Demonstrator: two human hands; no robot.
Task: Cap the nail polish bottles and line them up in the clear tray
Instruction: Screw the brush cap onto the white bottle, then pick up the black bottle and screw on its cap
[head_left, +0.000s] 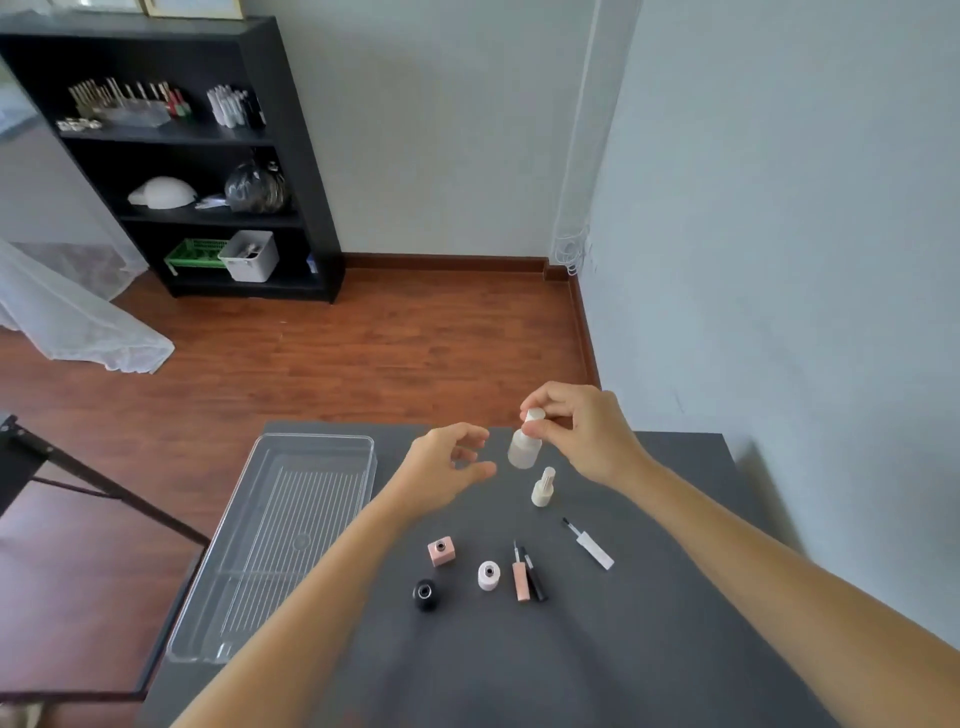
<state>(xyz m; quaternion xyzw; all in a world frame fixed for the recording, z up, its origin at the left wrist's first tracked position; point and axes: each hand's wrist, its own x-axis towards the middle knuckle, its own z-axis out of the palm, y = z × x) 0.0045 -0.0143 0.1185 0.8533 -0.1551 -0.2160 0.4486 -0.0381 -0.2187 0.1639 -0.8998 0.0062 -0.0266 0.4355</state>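
Your right hand (582, 434) pinches the frosted bottle (523, 448) by its cap, partly hiding it; your left hand (447, 470) hovers open.

The clear ribbed plastic tray (291, 530) lies open-topped (nothing inside); 3 uncapped bottles and 3 brush caps crowd the dark grey tabletop (649, 623) beside it.

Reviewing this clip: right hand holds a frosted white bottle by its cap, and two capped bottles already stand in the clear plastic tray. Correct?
Not quite. The head view shows the clear plastic tray empty; the right hand does hold the frosted white bottle by its cap.
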